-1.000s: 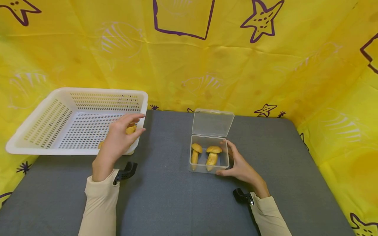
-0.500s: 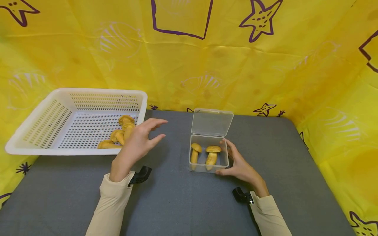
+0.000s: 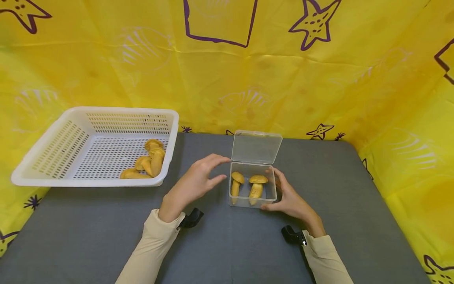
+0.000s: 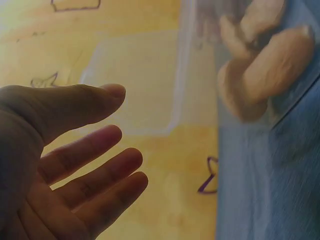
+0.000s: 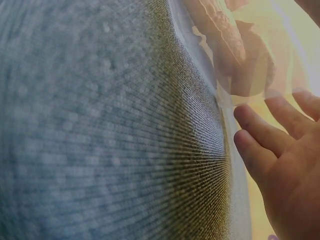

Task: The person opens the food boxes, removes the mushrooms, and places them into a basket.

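A small clear plastic box [image 3: 252, 200] with its hinged lid [image 3: 256, 147] raised stands on the grey table. Inside lie two tan mushrooms, a slimmer mushroom [image 3: 235, 185] on the left and a thicker mushroom [image 3: 256, 189] on the right. My right hand [image 3: 289, 199] holds the box by its right side, thumb at the front corner and fingers along the side wall. Just left of the box hovers my left hand [image 3: 198, 179], thumb and fingers apart with nothing between them. The left wrist view shows the mushrooms through the clear wall, beyond my spread left fingers.
A white perforated basket [image 3: 106, 182] stands at the left of the table [image 3: 213, 244], with several tan mushrooms [image 3: 150, 159] heaped in its near right corner. Yellow printed cloth [image 3: 198, 79] hangs behind the table and along its right side.
My left hand has moved right, from over the basket's right side to beside the plastic box, uncovering the mushrooms in the basket. My right hand and the box have stayed in place.
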{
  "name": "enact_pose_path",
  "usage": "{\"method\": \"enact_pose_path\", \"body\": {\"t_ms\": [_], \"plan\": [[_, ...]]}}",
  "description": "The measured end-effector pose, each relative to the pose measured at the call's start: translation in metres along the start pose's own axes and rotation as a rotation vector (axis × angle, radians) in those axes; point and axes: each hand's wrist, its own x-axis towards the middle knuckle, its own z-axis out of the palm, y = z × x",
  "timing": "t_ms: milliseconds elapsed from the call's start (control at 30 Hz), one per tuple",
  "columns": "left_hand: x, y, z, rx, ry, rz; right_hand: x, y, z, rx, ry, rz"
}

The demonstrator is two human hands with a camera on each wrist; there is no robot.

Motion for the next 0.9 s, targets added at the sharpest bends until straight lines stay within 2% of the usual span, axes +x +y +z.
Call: {"method": "enact_pose_path", "body": {"t_ms": [167, 333, 500, 900], "plan": [[0.005, 0.009, 0.014, -0.006, -0.064, 0.029, 0.001, 0.001, 0.001, 0.000, 0.001, 0.001], [0.011, 0.018, 0.024, 0.034, -0.124, 0.049, 0.001, 0.000, 0.000, 0.000, -0.002, -0.001], [0.021, 0.024, 0.034, 0.031, -0.202, 0.035, 0.002, 0.000, 0.000, -0.003, -0.002, 0.003], [0.047, 0.027, 0.059, -0.018, -0.413, -0.031, 0.001, 0.001, 0.000, 0.010, -0.004, 0.024]]}}
